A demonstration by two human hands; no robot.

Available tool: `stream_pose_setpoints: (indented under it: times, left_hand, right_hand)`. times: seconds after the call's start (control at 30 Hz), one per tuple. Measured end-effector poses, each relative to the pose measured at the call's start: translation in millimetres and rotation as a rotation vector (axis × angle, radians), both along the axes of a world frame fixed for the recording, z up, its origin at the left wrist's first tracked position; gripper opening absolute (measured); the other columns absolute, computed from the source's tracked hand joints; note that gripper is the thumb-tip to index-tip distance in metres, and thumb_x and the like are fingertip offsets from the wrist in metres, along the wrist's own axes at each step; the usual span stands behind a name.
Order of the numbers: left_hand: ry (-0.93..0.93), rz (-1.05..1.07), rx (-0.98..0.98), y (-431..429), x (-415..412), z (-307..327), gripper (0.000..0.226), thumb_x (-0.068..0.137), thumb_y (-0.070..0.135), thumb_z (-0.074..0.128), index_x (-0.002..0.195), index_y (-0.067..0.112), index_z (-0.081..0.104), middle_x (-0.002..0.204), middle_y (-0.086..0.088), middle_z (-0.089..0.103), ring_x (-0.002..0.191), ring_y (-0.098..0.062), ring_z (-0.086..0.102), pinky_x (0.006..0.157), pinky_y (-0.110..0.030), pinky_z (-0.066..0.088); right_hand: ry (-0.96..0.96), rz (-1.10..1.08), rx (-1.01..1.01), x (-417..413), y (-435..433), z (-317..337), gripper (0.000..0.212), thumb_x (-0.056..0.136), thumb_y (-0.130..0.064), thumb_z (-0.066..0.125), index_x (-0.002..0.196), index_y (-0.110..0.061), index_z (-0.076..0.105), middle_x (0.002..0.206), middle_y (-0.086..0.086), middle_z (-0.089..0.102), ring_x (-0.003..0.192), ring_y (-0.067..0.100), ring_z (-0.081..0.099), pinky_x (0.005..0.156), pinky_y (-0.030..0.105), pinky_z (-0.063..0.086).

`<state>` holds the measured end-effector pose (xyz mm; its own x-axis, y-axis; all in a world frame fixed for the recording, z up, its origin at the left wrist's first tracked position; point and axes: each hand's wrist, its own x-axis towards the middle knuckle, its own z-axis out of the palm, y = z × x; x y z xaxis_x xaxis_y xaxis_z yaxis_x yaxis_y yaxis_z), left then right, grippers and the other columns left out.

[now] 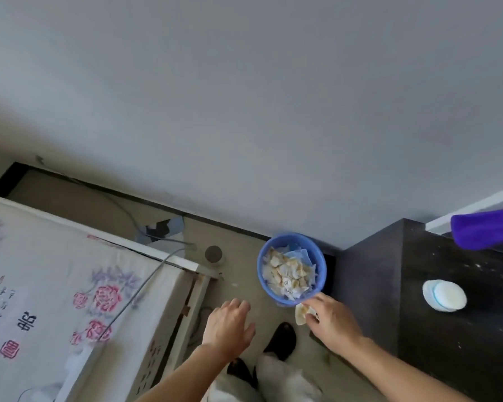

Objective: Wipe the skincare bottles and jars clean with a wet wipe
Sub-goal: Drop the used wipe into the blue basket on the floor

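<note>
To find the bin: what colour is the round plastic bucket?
The round plastic bucket is blue; head view shows it.

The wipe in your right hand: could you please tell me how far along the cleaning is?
Done: the blue bin holds many crumpled wipes. In hand: the right hand pinches a soiled wipe beside the bin's rim, likely to drop it; the left hand is open. Left: cannot tell; only one white container shows on the dark cabinet.

The right hand [333,323] hides part of the wipe [300,313], and the purple cloth [485,230] runs off the right edge.
</note>
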<state>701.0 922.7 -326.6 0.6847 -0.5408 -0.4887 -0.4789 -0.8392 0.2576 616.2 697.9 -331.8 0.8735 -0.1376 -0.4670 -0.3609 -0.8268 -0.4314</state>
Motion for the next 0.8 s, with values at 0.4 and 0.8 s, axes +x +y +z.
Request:
stream_pose_setpoints:
  times: [0.4,0.8]
  left_hand:
    - [0.215,0.001,0.034,-23,41,-177,0.024,0.087,0.034,0.049,0.104,0.017,0.054,0.105,0.001,0.059,0.099,-0.020,0.056,0.074,-0.031,0.044]
    - [0.267,0.236,0.036,-66,80,-407,0.041,0.097,0.032,0.044,0.129,0.007,0.038,0.130,-0.011,0.050,0.116,-0.030,0.051,0.081,-0.039,0.041]
  right_hand:
    - [0.183,-0.320,-0.022,42,-8,-176,0.029,0.082,-0.013,0.062,0.110,-0.014,0.063,0.112,0.008,0.061,0.096,0.032,0.062,0.075,0.036,0.046]
    - [-0.002,-0.555,-0.122,99,-46,-412,0.035,0.087,-0.017,0.059,0.121,-0.008,0.054,0.122,0.014,0.054,0.110,0.031,0.053,0.089,0.038,0.042]
